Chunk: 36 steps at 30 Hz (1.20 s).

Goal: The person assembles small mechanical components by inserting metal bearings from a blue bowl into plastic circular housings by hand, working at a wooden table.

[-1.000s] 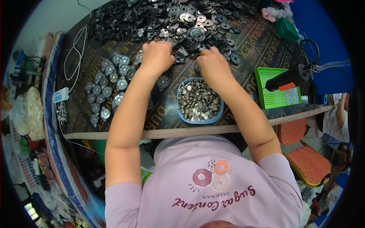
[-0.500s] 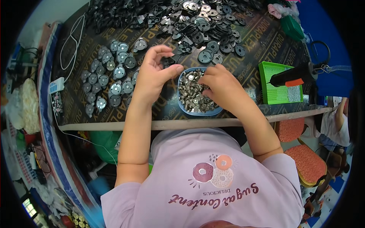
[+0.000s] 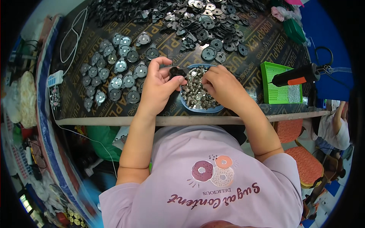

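Note:
Between the thumb and fingers of my left hand is a small black plastic part, held just over the left rim of a blue tub. Shiny metal caps fill that tub. My right hand is over the tub's right side, its fingers bent down and pinched among the caps. Whatever those fingertips grip is hidden by the hand. Left of my left hand lie several round dark parts with silver discs spread on the table.
A big heap of black plastic parts covers the table's far side. At right, a green tray holds small metal pieces, with a black and orange electric screwdriver above it. A white power strip lies at the left edge.
My left hand has shifted right and slightly nearer, bringing the black part to the tub's rim. My right hand stays over the caps, with its fingers slightly shifted.

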Each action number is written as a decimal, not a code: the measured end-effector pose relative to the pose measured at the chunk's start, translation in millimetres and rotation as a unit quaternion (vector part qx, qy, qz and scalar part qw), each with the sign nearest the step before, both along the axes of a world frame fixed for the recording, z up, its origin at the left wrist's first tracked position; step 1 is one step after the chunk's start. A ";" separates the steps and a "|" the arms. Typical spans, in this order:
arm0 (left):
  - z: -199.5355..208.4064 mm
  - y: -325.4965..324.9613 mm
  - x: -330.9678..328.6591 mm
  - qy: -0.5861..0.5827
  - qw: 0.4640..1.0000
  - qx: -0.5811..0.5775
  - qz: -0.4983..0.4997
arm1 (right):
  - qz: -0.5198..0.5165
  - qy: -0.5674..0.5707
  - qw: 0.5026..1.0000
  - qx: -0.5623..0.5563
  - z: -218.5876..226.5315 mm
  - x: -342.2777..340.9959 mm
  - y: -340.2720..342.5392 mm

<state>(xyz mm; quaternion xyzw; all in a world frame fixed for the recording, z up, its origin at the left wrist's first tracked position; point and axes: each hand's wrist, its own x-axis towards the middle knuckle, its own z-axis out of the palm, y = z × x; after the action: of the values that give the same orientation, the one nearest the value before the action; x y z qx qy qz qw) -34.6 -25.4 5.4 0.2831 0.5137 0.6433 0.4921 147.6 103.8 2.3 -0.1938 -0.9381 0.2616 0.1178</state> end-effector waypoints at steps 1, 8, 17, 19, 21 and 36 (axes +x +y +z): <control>-2.4 -0.4 -1.9 0.018 1.000 -0.013 -0.002 | -0.014 0.029 0.999 0.000 -1.7 0.1 1.3; -3.5 0.5 5.6 0.031 0.999 -0.011 0.002 | -0.137 0.105 0.978 -0.120 9.1 10.0 3.2; -7.0 0.6 22.4 0.427 0.904 -0.005 0.002 | -0.051 -0.089 0.993 0.053 34.4 33.3 -17.9; -7.9 10.7 27.0 0.501 0.865 0.023 0.014 | -0.050 -0.069 0.995 0.058 31.5 30.1 -21.7; -11.2 24.7 28.6 0.589 0.806 0.057 0.034 | -0.047 -0.049 0.996 0.063 29.7 29.6 -23.2; -12.2 63.7 30.3 0.508 0.861 0.022 0.004 | -0.055 0.006 0.991 0.119 7.5 29.9 -22.5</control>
<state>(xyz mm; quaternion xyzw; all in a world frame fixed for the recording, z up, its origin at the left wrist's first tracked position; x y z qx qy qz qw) -4.3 38.3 -6.8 0.5796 0.6792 0.4234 0.1533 177.5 81.2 9.8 -0.2283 -0.9497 0.1426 0.1598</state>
